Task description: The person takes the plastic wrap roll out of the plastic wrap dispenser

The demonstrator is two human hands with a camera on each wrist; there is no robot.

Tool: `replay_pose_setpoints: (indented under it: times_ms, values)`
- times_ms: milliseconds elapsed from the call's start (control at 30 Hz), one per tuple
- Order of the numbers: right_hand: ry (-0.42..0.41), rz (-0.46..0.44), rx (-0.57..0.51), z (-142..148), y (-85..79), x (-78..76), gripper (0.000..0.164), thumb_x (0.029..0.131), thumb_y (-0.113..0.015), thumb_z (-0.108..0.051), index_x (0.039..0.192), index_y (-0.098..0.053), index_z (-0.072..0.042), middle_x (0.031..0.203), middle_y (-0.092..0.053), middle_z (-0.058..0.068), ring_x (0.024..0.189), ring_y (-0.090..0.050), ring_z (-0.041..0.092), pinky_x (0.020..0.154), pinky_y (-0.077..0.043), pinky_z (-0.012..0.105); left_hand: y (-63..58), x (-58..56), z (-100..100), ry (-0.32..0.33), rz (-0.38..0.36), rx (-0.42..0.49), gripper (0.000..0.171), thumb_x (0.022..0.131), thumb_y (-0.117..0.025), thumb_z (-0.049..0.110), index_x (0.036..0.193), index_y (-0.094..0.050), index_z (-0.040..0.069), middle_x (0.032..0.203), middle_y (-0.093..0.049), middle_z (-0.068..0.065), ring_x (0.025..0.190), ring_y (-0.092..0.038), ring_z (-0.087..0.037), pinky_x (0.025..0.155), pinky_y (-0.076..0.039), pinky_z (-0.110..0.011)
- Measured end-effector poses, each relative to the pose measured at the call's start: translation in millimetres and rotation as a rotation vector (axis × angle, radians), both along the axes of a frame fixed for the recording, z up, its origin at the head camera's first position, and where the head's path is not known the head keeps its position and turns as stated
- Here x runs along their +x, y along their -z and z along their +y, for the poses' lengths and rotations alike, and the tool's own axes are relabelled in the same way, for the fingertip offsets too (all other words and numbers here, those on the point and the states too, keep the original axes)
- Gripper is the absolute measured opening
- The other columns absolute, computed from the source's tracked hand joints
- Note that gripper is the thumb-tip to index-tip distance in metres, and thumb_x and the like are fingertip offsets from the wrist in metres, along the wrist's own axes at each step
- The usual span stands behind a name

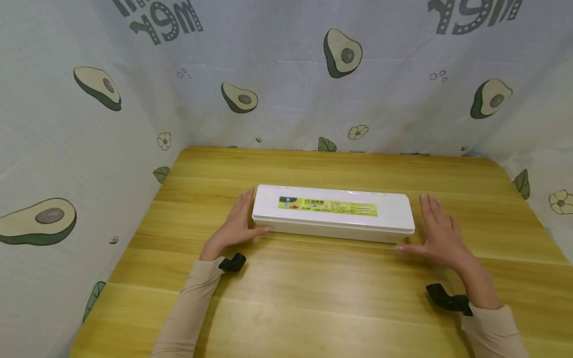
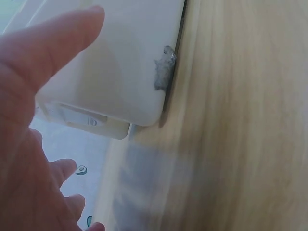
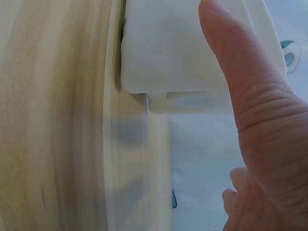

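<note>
A long white cling film box [image 1: 333, 213] with a yellow-green label [image 1: 328, 206] lies lengthwise across the middle of the wooden table. My left hand [image 1: 235, 222] is spread at its left end, fingers along the short side and thumb at the front corner. At the opposite end, my right hand [image 1: 440, 233] is spread too, its fingers a little apart from the box and its thumb near the front right corner. Both hands have straight fingers. In the left wrist view, a grey, ragged patch [image 2: 165, 68] shows low on the box's front.
The wooden table [image 1: 313, 298] has rounded far corners. A pale curtain [image 1: 286, 59] printed with avocados hangs behind it and along both sides. Black wrist mounts [image 1: 233, 262] stick out from the beige sleeves [image 1: 188, 303].
</note>
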State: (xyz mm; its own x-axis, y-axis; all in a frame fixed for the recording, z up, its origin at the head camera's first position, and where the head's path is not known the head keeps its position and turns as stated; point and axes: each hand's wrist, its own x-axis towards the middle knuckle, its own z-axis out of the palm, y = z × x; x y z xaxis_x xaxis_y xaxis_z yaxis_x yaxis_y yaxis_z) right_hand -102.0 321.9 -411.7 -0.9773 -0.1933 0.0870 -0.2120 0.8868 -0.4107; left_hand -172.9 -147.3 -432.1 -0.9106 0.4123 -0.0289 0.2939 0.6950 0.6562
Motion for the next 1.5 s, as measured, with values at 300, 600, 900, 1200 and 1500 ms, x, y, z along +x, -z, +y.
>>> replay_pose_setpoints:
  times_ms: [300,600,900,1200,1500]
  values:
    - [-0.017,0.019,-0.009,1,-4.7,-0.3,0.132,0.064,-0.082,-0.044,0.15,0.01,-0.006,0.157,0.012,0.02,0.145,0.012,0.039,0.105,0.008,0.072,6.4,-4.7,5,0.028,-0.085,0.181,0.116,0.078,-0.074,0.034,0.15,0.014,0.013,0.159,0.012,-0.011,0.147,0.006,-0.033,0.115,-0.009,-0.059]
    - [-0.03,0.043,-0.032,-1,-8.1,-0.2,0.131,0.064,-0.083,-0.041,0.151,0.01,-0.01,0.158,0.008,0.019,0.146,0.009,0.035,0.109,0.008,0.067,14.5,-10.8,9,0.021,-0.138,0.339,0.123,0.074,-0.079,0.028,0.149,0.017,0.013,0.159,0.014,-0.005,0.147,0.006,-0.026,0.117,-0.008,-0.055]
    - [-0.075,0.114,-0.049,-4,-11.4,-1.7,0.131,0.061,-0.086,-0.039,0.152,0.003,-0.01,0.158,-0.002,0.02,0.147,0.001,0.035,0.114,0.003,0.06,16.1,-11.2,13,-0.009,-0.113,0.416,0.124,0.071,-0.081,0.018,0.15,0.014,0.019,0.16,0.001,-0.007,0.148,-0.003,-0.027,0.117,-0.008,-0.054]
    - [-0.119,0.164,-0.07,-10,-18.1,-4.1,0.126,0.059,-0.087,-0.034,0.152,-0.005,-0.011,0.157,-0.01,0.02,0.147,-0.007,0.033,0.118,0.0,0.054,18.6,-13.4,15,-0.027,-0.094,0.501,0.118,0.069,-0.082,0.006,0.152,0.001,0.011,0.156,-0.021,-0.013,0.142,-0.023,-0.033,0.115,-0.017,-0.054]
    - [-0.129,0.17,-0.052,-16,-25.4,-5.6,0.124,0.059,-0.088,-0.031,0.152,-0.009,-0.011,0.156,-0.017,0.022,0.146,-0.01,0.035,0.119,-0.001,0.051,19.9,-14.5,17,-0.024,-0.121,0.532,0.109,0.067,-0.082,0.002,0.152,-0.013,0.016,0.148,-0.036,-0.013,0.133,-0.037,-0.032,0.113,-0.025,-0.051]
